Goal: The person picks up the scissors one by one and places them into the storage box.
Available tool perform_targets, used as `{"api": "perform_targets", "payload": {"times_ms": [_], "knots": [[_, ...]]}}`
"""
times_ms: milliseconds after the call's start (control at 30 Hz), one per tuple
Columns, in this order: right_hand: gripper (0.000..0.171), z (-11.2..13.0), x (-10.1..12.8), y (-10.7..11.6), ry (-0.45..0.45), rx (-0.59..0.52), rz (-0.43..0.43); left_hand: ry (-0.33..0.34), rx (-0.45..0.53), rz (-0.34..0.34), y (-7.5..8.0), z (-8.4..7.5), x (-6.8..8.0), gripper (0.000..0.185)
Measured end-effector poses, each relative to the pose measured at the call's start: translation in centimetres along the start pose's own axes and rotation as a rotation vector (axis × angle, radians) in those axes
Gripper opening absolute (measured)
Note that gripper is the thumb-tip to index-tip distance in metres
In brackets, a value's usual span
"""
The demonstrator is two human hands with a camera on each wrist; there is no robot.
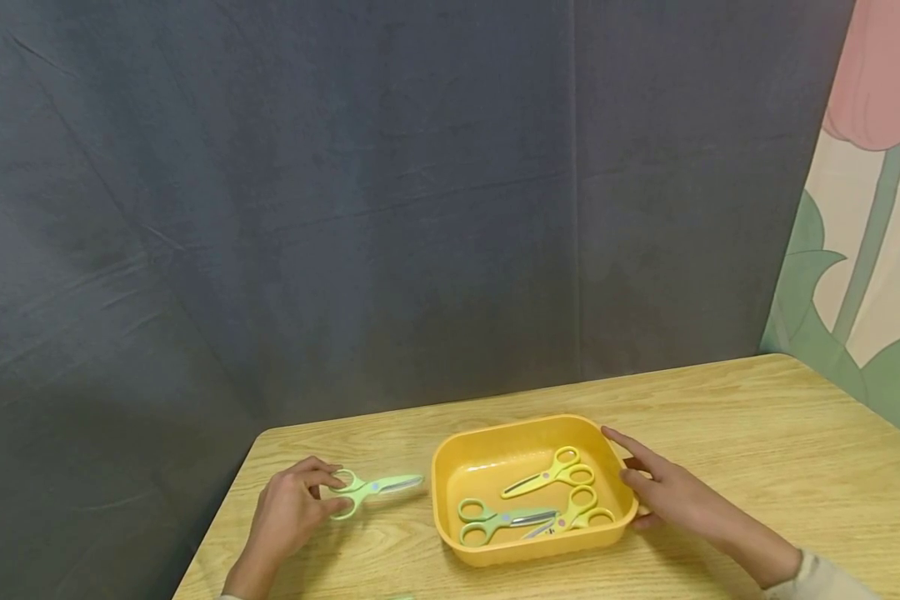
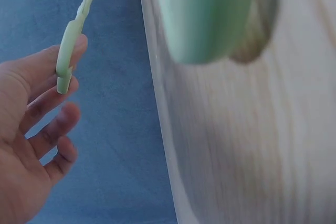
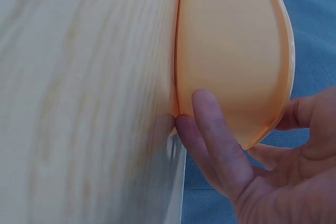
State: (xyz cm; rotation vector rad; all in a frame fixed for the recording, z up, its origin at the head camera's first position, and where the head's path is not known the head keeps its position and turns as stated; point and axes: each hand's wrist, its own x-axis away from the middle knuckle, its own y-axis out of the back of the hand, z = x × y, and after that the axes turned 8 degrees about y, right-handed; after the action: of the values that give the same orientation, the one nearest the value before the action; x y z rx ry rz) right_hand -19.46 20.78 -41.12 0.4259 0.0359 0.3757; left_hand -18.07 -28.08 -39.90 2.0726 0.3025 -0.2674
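My left hand (image 1: 288, 507) pinches the handle loops of light green scissors (image 1: 375, 487) between thumb and fingers, left of a yellow plastic basket (image 1: 532, 553). Their blades point right, toward the basket. In the left wrist view the scissors (image 2: 67, 45) appear edge-on, with the other fingers loosely bent below. My right hand (image 1: 675, 493) holds the basket's right end, with fingers against the outer wall and the thumb at the rim. Inside lie a pair of green scissors (image 1: 498, 521) and two yellow pairs, one yellow pair (image 1: 551, 477) behind the other pair (image 1: 566, 521).
The wood-grain table (image 1: 765, 433) extends right of the basket. A dark cloth (image 1: 420, 208) hangs behind it, beside a flower-patterned curtain (image 1: 877, 208). A blurred green object (image 2: 207, 19) fills the top of the left wrist view; a green sliver (image 1: 401, 597) shows at the head view's bottom edge.
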Motion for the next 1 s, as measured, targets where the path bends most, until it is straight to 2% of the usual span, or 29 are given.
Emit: {"api": "perform_targets", "payload": {"times_ms": [267,400,567,700,1000], "knots": [[0.062,-0.1,0.0,0.0,0.000,-0.007,0.001,-0.042,0.059,-0.030,-0.2,0.1,-0.1,0.024],[0.062,-0.1,-0.1,0.0,-0.006,-0.004,-0.001,-0.042,0.089,-0.030,-0.2,-0.1,-0.1,0.026],[0.062,-0.2,-0.1,0.0,-0.003,-0.002,0.000,-0.019,0.166,-0.004,-0.1,-0.3,0.0,0.025],[0.062,-0.2,-0.1,0.0,-0.001,0.003,0.001,-0.016,0.200,-0.011,-0.1,-0.6,0.0,0.025],[0.063,-0.2,-0.1,0.2,0.017,-0.019,0.018,0.068,0.216,-0.007,0.5,-1.0,0.0,0.024]]}}
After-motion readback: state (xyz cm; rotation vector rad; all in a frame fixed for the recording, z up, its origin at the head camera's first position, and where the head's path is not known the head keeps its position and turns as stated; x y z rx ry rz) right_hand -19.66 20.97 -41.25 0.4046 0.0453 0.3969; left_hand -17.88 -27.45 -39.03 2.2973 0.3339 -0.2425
